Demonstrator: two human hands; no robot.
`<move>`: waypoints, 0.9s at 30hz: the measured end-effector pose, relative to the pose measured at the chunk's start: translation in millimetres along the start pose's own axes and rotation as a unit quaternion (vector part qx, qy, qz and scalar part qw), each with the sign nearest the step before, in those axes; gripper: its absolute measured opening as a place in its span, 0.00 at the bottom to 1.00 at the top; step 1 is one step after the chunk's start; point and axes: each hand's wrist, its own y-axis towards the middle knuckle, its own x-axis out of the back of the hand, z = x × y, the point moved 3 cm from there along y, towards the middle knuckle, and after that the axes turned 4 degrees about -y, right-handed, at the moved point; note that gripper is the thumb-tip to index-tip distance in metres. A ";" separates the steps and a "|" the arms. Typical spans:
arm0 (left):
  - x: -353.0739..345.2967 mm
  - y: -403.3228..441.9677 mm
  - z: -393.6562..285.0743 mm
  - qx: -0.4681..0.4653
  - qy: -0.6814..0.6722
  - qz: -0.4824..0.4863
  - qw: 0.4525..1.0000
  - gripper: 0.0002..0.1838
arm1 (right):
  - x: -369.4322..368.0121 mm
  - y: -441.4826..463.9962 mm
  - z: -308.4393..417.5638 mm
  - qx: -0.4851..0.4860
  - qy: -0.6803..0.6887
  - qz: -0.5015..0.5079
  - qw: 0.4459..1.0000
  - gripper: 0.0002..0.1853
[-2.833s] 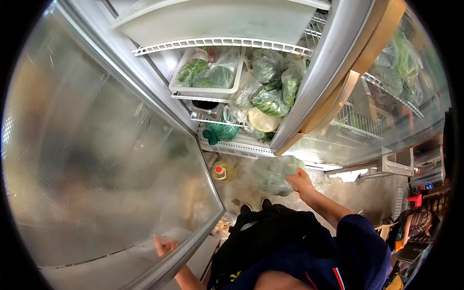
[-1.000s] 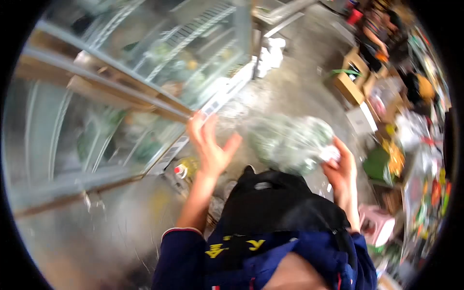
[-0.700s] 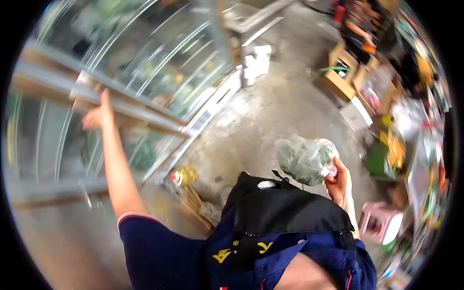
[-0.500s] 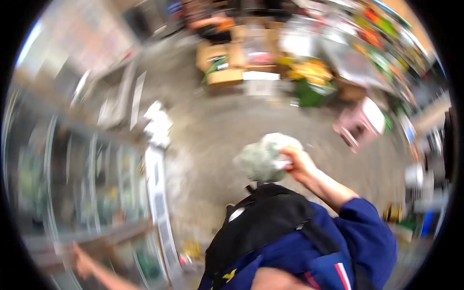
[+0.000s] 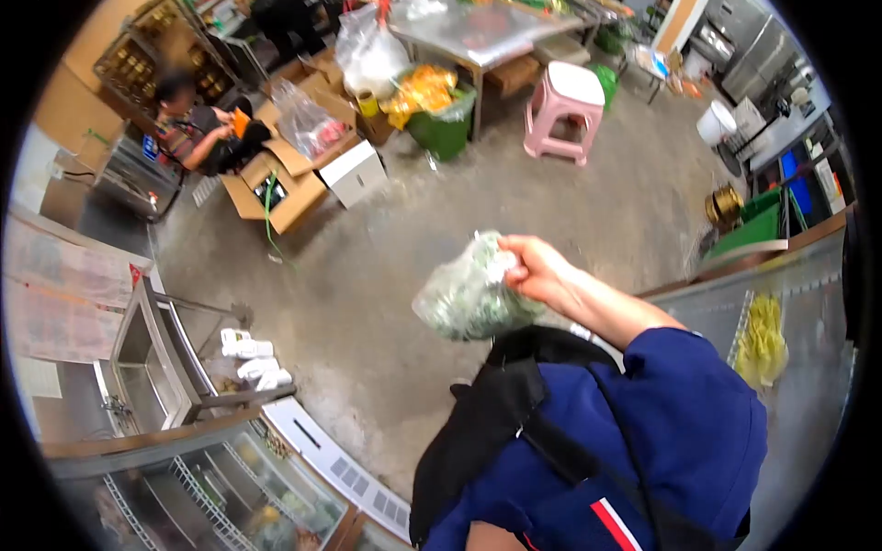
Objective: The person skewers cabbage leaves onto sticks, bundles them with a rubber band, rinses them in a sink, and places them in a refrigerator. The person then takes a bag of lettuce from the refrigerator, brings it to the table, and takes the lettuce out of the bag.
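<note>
In the head view, my right hand (image 5: 533, 268) is closed on the gathered top of a clear plastic bag (image 5: 473, 292). Green leafy stuff shows through the plastic, though its exact kind is hard to make out. The bag hangs over the concrete floor, in front of my black apron (image 5: 478, 432) and blue sleeve. My left hand is outside the picture. A glass-door fridge (image 5: 211, 487) with wire shelves stands at the lower left.
A pink stool (image 5: 565, 115) stands beyond the bag, near a green bin (image 5: 443, 129) and a metal table (image 5: 491, 32). Cardboard boxes (image 5: 299, 197) lie beside a seated person (image 5: 197, 129). White bottles (image 5: 253, 354) are by the sink at left.
My view has swung round to the right. My left hand, earlier stretched toward the fridge door at lower left, has gone out of view. The bag stays in my right hand.
</note>
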 end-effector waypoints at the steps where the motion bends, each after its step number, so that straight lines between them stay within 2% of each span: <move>1: -12.5 -32.7 -17.6 0.019 -0.081 0.077 0.994 0.19 | 1.3 0.2 9.0 -0.005 0.011 0.011 1.000 0.03; 3: -53.8 -129.0 -78.9 0.084 -0.241 0.301 0.919 0.14 | 4.0 2.3 20.4 -0.029 0.039 0.020 0.999 0.04; 4: -65.2 -190.1 -142.2 0.061 -0.296 0.417 0.857 0.13 | 4.3 7.0 31.3 -0.034 0.053 0.022 0.998 0.05; 5: -73.0 -260.3 -217.3 -0.072 -0.323 0.502 0.799 0.16 | 8.9 12.2 41.3 -0.044 0.062 0.072 0.994 0.06; 6: -57.8 -322.1 -305.2 -0.094 -0.354 0.581 0.727 0.20 | 10.9 15.4 54.0 -0.042 0.058 0.093 0.993 0.06; 7: -47.4 -364.2 -368.9 -0.253 -0.368 0.609 0.655 0.25 | 10.9 14.8 67.2 -0.041 0.058 0.111 0.991 0.06; 8: -31.1 -397.8 -424.4 -0.393 -0.357 0.591 0.608 0.29 | 10.5 15.3 81.9 -0.039 0.061 0.132 0.989 0.06; 10: -13.8 -450.3 -502.2 -0.540 -0.355 0.524 0.555 0.29 | 12.5 20.0 115.5 -0.042 0.037 0.191 0.980 0.06; 13: -36.6 -506.4 -556.3 -0.557 -0.387 0.529 0.511 0.21 | 19.6 34.7 180.8 -0.012 0.035 0.246 0.969 0.07; 15: -55.2 -535.1 -575.3 -0.498 -0.414 0.570 0.506 0.13 | 32.0 50.0 220.4 0.000 0.036 0.309 0.950 0.09; 16: -60.9 -545.4 -585.3 -0.463 -0.427 0.585 0.510 0.10 | 35.5 52.9 240.1 0.050 -0.022 0.279 0.959 0.10; 17: -64.7 -562.3 -592.0 -0.304 -0.473 0.643 0.520 0.03 | 37.1 52.3 259.3 0.101 -0.079 0.249 0.960 0.12; 18: -66.8 -576.2 -603.5 -0.279 -0.487 0.654 0.506 0.03 | 42.1 54.3 277.9 0.153 -0.133 0.214 0.955 0.14; 19: -69.0 -588.5 -614.4 -0.254 -0.500 0.667 0.491 0.03 | 49.6 58.2 297.1 0.294 -0.261 0.182 0.901 0.18; 20: -70.7 -599.6 -622.7 -0.226 -0.510 0.679 0.477 0.03 | 56.5 60.8 311.2 0.396 -0.322 0.099 0.854 0.17; 22: -74.8 -620.5 -643.0 -0.222 -0.502 0.692 0.470 0.03 | 61.2 51.9 335.8 0.541 -0.455 0.015 0.707 0.16; 24: -80.9 -641.4 -666.5 -0.228 -0.497 0.696 0.465 0.03 | 53.0 53.5 350.2 0.646 -0.538 0.026 0.542 0.16; 25: -86.9 -649.4 -676.1 -0.243 -0.487 0.699 0.464 0.02 | 54.0 64.3 357.1 0.618 -0.595 0.024 0.513 0.15; 27: -97.7 -663.6 -695.5 -0.283 -0.473 0.693 0.464 0.02 | 62.3 97.0 371.4 0.601 -0.612 0.030 0.513 0.13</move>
